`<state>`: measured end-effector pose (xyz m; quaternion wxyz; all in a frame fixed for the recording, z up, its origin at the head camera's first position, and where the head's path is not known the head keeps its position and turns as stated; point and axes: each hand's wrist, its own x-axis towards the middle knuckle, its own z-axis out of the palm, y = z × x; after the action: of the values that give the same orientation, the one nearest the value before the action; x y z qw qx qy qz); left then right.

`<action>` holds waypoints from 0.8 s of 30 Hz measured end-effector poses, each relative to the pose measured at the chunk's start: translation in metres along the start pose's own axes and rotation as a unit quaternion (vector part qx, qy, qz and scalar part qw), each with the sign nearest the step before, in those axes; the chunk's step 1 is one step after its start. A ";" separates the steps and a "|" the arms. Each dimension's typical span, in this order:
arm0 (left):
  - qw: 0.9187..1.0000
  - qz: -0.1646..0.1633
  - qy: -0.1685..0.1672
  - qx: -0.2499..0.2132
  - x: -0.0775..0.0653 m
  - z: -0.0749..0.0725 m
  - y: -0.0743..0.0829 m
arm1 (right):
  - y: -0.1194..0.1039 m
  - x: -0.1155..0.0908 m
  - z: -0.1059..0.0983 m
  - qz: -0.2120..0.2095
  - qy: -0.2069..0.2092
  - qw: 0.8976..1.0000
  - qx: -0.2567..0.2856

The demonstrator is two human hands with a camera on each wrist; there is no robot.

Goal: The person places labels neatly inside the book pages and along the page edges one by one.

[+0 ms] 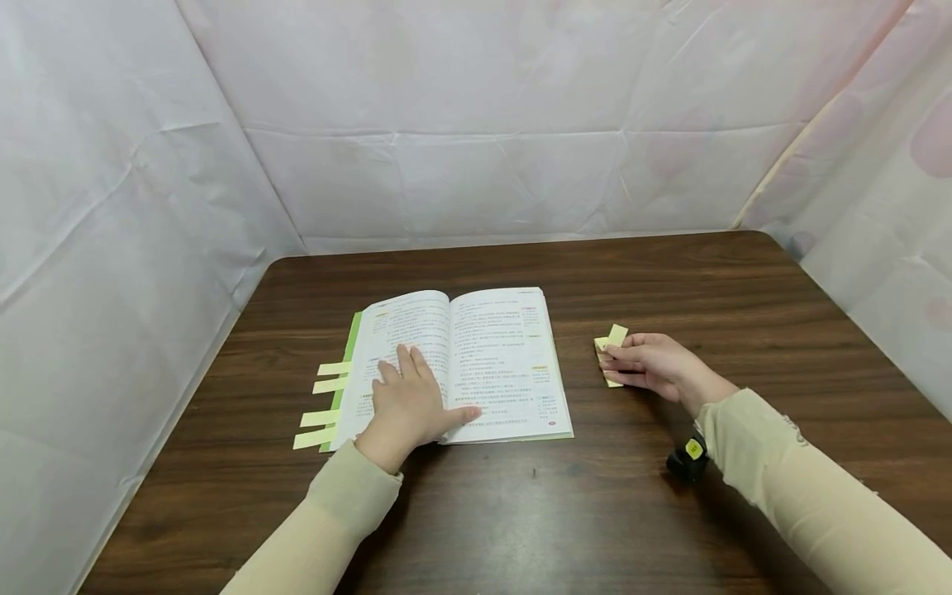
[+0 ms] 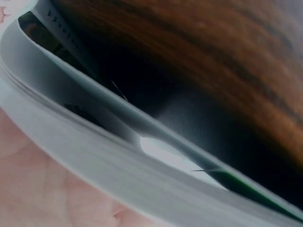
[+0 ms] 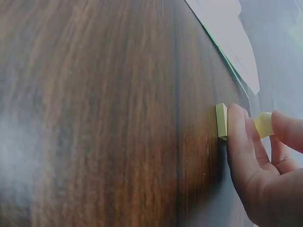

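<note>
An open book (image 1: 498, 364) with printed pages lies on the dark wooden table. My left hand (image 1: 409, 401) rests on its left page with fingers straight and spread, the thumb reaching over onto the right page. In the left wrist view the curved page edges (image 2: 94, 146) fill the lower part, with the palm (image 2: 57, 179) against them. To the right of the book, my right hand (image 1: 662, 364) pinches a small yellow sticky note (image 3: 264, 124) between thumb and fingers. Under those fingers is a thin yellow sticky-note pad (image 3: 221, 121), partly hidden in the head view.
Several yellow sticky tabs (image 1: 325, 386) stick out past the book's left edge, over its green cover (image 1: 353, 330). Brown tabletop (image 1: 521, 512) stretches in front of the book. White sheeting (image 1: 483, 182) hangs behind and at both sides. A black wrist device (image 1: 687, 459) is on the right wrist.
</note>
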<state>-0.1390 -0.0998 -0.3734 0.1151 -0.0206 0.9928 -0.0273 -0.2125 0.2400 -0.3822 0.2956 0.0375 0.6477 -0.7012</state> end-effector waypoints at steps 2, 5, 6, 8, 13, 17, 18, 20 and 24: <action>1.000 -0.001 0.000 -0.002 0.000 0.000 0.000 | 0.000 0.000 -0.001 -0.001 -0.001 1.000 -0.001; 1.000 -0.001 0.001 -0.004 -0.001 0.000 0.000 | 0.001 0.000 -0.001 0.001 -0.005 1.000 0.005; 1.000 -0.001 0.001 -0.005 -0.001 0.000 0.000 | 0.002 0.000 -0.002 0.002 -0.006 1.000 0.007; 1.000 -0.001 0.001 -0.006 -0.001 -0.001 0.000 | 0.003 -0.001 -0.002 0.004 -0.007 1.000 0.013; 1.000 -0.003 0.001 -0.009 -0.002 -0.002 0.000 | 0.005 -0.001 -0.002 0.000 -0.007 1.000 0.022; 1.000 -0.001 0.001 -0.010 -0.003 -0.002 0.000 | 0.005 0.000 -0.001 0.001 0.003 1.000 0.004; 1.000 -0.001 0.001 -0.010 -0.003 -0.002 0.000 | 0.004 0.000 -0.001 0.002 0.005 1.000 -0.002; 1.000 -0.001 0.001 -0.011 -0.003 -0.002 0.000 | 0.004 0.000 -0.001 0.007 0.014 1.000 -0.013; 1.000 -0.001 0.004 -0.012 -0.003 -0.002 0.001 | 0.002 -0.001 -0.001 0.017 0.022 0.999 -0.023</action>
<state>-0.1369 -0.0990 -0.3709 0.1112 -0.0232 0.9934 -0.0154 -0.2109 0.2417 -0.3836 0.2939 0.0573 0.6691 -0.6801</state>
